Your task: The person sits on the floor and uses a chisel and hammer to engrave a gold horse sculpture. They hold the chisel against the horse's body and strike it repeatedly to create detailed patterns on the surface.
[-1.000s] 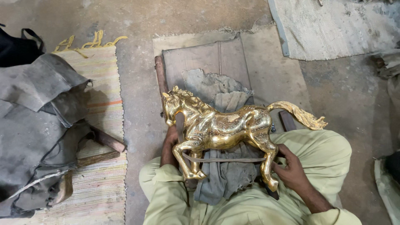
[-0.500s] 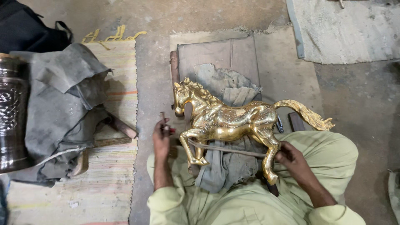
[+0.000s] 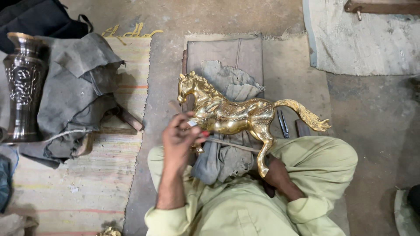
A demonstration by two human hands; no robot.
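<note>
Pinching a thin tool point(image 3: 175, 107) against the brass horse point(image 3: 232, 116), the left hand point(image 3: 179, 142) works while the right hand point(image 3: 276, 175) grips its hind leg below

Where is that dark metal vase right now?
The dark metal vase stands at the far left of the head view, on the striped mat, beside the grey cloth.

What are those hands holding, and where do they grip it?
A brass horse: the right hand grips a hind leg, the left hand is at its front legs, with a thin stick.
</note>
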